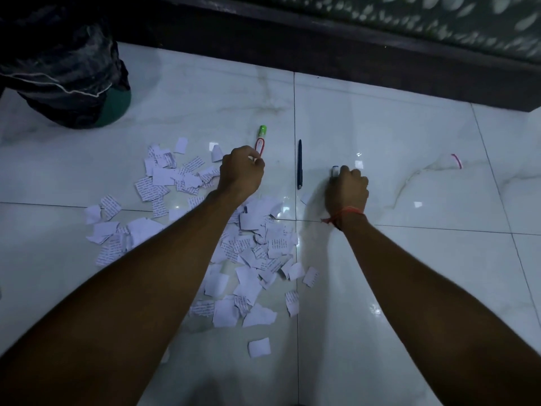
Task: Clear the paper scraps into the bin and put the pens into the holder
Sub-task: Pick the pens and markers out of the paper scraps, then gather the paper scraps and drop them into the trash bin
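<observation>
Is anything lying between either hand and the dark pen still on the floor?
Nothing visible. The dark pen lies on bare tile between the left hand, which holds the green-capped pen, and the right hand, which holds a white pen. Both hands are occupied.

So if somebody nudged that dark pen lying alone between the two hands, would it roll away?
Probably. The dark pen looks slim and round, lying flat on glossy floor tiles, so a sideways nudge would likely roll or slide it. It looks stiff and light, easy to pinch. Whether a clip would stop it is too small to tell.
</observation>
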